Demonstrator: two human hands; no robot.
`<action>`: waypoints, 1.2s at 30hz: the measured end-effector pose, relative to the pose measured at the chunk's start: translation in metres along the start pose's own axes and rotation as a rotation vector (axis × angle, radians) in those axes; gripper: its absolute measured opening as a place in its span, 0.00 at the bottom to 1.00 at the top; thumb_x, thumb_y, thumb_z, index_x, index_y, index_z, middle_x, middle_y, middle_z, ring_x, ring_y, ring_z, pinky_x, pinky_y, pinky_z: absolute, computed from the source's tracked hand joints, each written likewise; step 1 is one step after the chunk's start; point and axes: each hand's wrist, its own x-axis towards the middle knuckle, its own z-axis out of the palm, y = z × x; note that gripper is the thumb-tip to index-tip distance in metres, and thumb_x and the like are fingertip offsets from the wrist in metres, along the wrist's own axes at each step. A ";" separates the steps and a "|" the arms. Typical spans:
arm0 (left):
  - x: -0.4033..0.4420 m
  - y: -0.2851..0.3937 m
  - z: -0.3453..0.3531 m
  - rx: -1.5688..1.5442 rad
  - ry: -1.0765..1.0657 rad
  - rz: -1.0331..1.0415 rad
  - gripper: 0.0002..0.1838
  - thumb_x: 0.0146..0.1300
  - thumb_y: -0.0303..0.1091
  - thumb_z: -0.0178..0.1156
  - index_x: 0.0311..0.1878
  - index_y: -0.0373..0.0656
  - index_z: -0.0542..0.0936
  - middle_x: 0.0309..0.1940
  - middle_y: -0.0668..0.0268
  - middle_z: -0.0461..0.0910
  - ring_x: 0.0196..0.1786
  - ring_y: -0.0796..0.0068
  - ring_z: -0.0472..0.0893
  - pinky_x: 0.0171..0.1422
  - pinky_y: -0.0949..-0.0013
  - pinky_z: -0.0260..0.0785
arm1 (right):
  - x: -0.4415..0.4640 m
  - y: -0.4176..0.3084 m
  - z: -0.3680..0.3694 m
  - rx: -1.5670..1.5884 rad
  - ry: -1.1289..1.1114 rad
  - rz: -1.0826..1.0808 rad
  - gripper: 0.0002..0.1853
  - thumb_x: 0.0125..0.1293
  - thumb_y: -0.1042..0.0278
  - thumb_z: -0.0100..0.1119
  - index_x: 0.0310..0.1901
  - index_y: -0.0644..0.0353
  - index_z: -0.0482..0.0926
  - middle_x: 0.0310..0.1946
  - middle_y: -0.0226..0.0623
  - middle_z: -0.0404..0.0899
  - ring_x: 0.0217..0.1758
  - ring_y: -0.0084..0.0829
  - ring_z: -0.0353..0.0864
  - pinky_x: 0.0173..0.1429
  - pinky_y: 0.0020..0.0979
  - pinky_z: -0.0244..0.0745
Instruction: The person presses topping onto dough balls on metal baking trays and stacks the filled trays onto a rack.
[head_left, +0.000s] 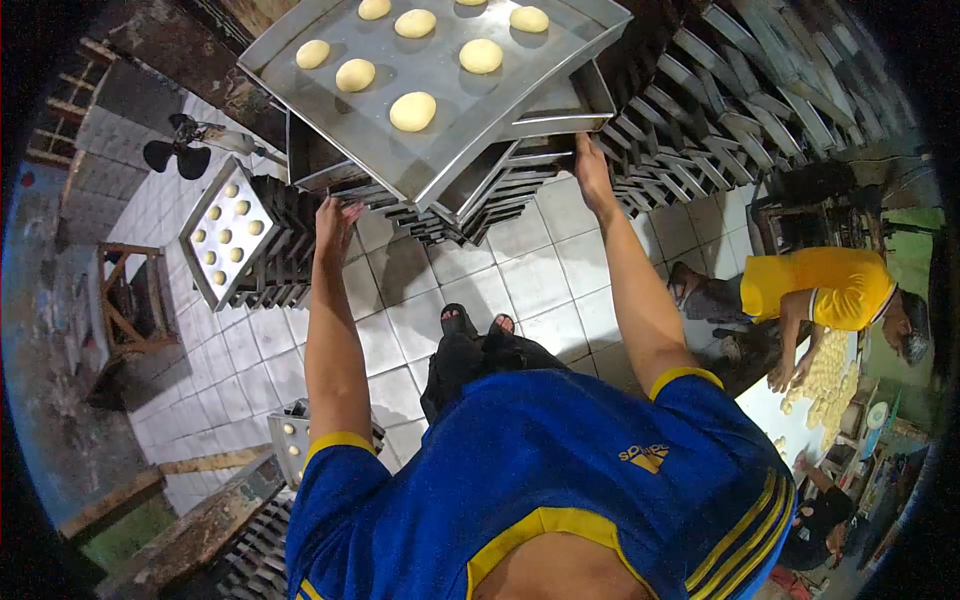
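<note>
A metal baking tray [320,95] with several pale dough balls [413,112] lies on top of a tall stack in front of me. Under it, a second baking tray [560,124] sits turned at an angle, its corners sticking out on both sides. My left hand [336,220] is at the near left edge of this lower tray, fingers bent under the rim. At its right corner, my right hand [592,168] holds the rim, with part of the fingers hidden behind the metal. More crisscrossed trays [485,222] show beneath.
Tall tray stacks [690,110] crowd the right. Leftward stands another stack topped by a tray of dough balls [228,235], near a fan [185,145]. A co-worker in yellow [815,290] handles dough pieces on a table [790,425]. Another person [825,520] is at lower right.
</note>
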 end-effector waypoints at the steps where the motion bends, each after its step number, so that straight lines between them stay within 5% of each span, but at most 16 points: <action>1: -0.007 0.007 0.006 0.035 0.045 -0.051 0.19 0.83 0.39 0.53 0.66 0.35 0.67 0.41 0.60 0.79 0.45 0.61 0.91 0.44 0.68 0.83 | -0.002 -0.007 -0.002 -0.007 -0.020 0.014 0.35 0.88 0.42 0.41 0.76 0.68 0.70 0.67 0.41 0.80 0.63 0.34 0.82 0.67 0.35 0.80; 4: -0.025 0.021 0.011 0.145 0.071 -0.077 0.22 0.82 0.39 0.53 0.73 0.44 0.66 0.45 0.63 0.79 0.48 0.64 0.90 0.45 0.72 0.79 | 0.001 0.001 -0.017 0.073 -0.125 0.126 0.39 0.86 0.36 0.41 0.79 0.64 0.67 0.69 0.41 0.79 0.67 0.35 0.81 0.73 0.39 0.75; 6: -0.014 0.007 -0.012 0.153 0.026 -0.119 0.26 0.82 0.45 0.53 0.76 0.49 0.64 0.51 0.62 0.79 0.53 0.63 0.88 0.50 0.67 0.78 | 0.001 0.020 -0.029 0.499 -0.069 0.181 0.44 0.81 0.27 0.41 0.80 0.59 0.65 0.72 0.42 0.77 0.71 0.38 0.78 0.77 0.47 0.69; 7: 0.005 -0.012 -0.033 0.166 -0.010 -0.142 0.27 0.81 0.48 0.53 0.78 0.51 0.64 0.53 0.62 0.80 0.55 0.63 0.87 0.53 0.64 0.77 | 0.002 0.043 -0.027 0.360 0.062 0.211 0.47 0.77 0.21 0.42 0.81 0.54 0.65 0.73 0.42 0.76 0.73 0.41 0.76 0.79 0.52 0.65; 9: 0.049 -0.058 -0.080 0.198 -0.102 -0.241 0.33 0.80 0.58 0.50 0.81 0.55 0.61 0.62 0.61 0.79 0.63 0.60 0.82 0.62 0.56 0.74 | -0.017 0.065 -0.008 0.273 0.001 0.400 0.45 0.76 0.23 0.48 0.79 0.54 0.67 0.71 0.43 0.77 0.70 0.43 0.78 0.76 0.48 0.69; 12: 0.037 -0.045 -0.016 -0.217 0.203 -0.327 0.43 0.75 0.73 0.41 0.81 0.53 0.64 0.72 0.60 0.75 0.74 0.56 0.73 0.76 0.47 0.64 | -0.028 0.096 0.036 0.539 0.039 0.428 0.41 0.79 0.29 0.49 0.77 0.57 0.68 0.71 0.47 0.76 0.66 0.44 0.80 0.73 0.47 0.73; 13: 0.040 -0.049 -0.010 -0.254 0.109 -0.271 0.38 0.78 0.68 0.43 0.77 0.49 0.70 0.72 0.60 0.75 0.75 0.55 0.73 0.79 0.47 0.63 | -0.031 0.090 0.048 0.624 0.098 0.368 0.39 0.81 0.33 0.49 0.75 0.60 0.69 0.68 0.48 0.77 0.64 0.43 0.81 0.71 0.46 0.76; 14: 0.050 -0.069 -0.022 -0.285 -0.069 -0.085 0.34 0.81 0.61 0.44 0.75 0.45 0.72 0.71 0.60 0.76 0.73 0.53 0.73 0.78 0.45 0.64 | -0.028 0.101 0.052 0.617 0.091 0.314 0.37 0.82 0.36 0.50 0.74 0.63 0.69 0.63 0.48 0.79 0.60 0.42 0.83 0.69 0.45 0.78; 20: 0.048 -0.069 -0.021 -0.099 -0.090 -0.096 0.26 0.82 0.50 0.51 0.73 0.44 0.72 0.65 0.62 0.78 0.67 0.57 0.78 0.70 0.48 0.73 | 0.004 0.128 0.067 0.310 0.294 0.219 0.34 0.84 0.41 0.48 0.71 0.68 0.69 0.58 0.46 0.81 0.51 0.39 0.86 0.59 0.40 0.85; 23: 0.050 -0.075 -0.018 -0.014 -0.139 0.021 0.24 0.81 0.49 0.55 0.71 0.45 0.73 0.64 0.61 0.77 0.64 0.57 0.79 0.66 0.51 0.75 | 0.016 0.137 0.058 0.298 0.222 0.210 0.37 0.83 0.38 0.47 0.70 0.70 0.70 0.57 0.46 0.82 0.51 0.38 0.87 0.57 0.39 0.86; 28: 0.047 -0.069 -0.002 0.027 0.107 -0.078 0.28 0.79 0.58 0.57 0.69 0.47 0.72 0.58 0.63 0.77 0.54 0.61 0.81 0.54 0.55 0.80 | 0.023 0.106 0.052 0.346 0.129 0.231 0.41 0.82 0.32 0.47 0.69 0.71 0.71 0.58 0.47 0.83 0.52 0.39 0.87 0.59 0.40 0.86; 30: 0.042 -0.061 -0.008 0.079 -0.096 -0.037 0.31 0.79 0.59 0.56 0.72 0.47 0.69 0.63 0.62 0.77 0.59 0.57 0.81 0.56 0.52 0.80 | 0.013 0.085 0.046 0.381 0.077 0.288 0.41 0.82 0.31 0.46 0.69 0.68 0.72 0.59 0.46 0.83 0.54 0.39 0.88 0.59 0.40 0.87; 32: 0.048 -0.071 -0.024 0.134 -0.051 -0.092 0.33 0.78 0.63 0.55 0.73 0.48 0.68 0.66 0.61 0.76 0.67 0.55 0.78 0.65 0.44 0.75 | 0.003 0.070 0.029 0.408 -0.143 0.416 0.40 0.81 0.30 0.46 0.71 0.63 0.71 0.58 0.45 0.84 0.54 0.39 0.88 0.58 0.41 0.87; 36: 0.014 -0.068 -0.060 0.117 -0.071 -0.196 0.48 0.71 0.72 0.57 0.82 0.53 0.58 0.73 0.59 0.71 0.72 0.53 0.74 0.73 0.38 0.65 | -0.024 0.078 -0.003 0.371 -0.024 0.289 0.49 0.76 0.23 0.48 0.85 0.49 0.55 0.75 0.47 0.70 0.72 0.48 0.77 0.74 0.51 0.75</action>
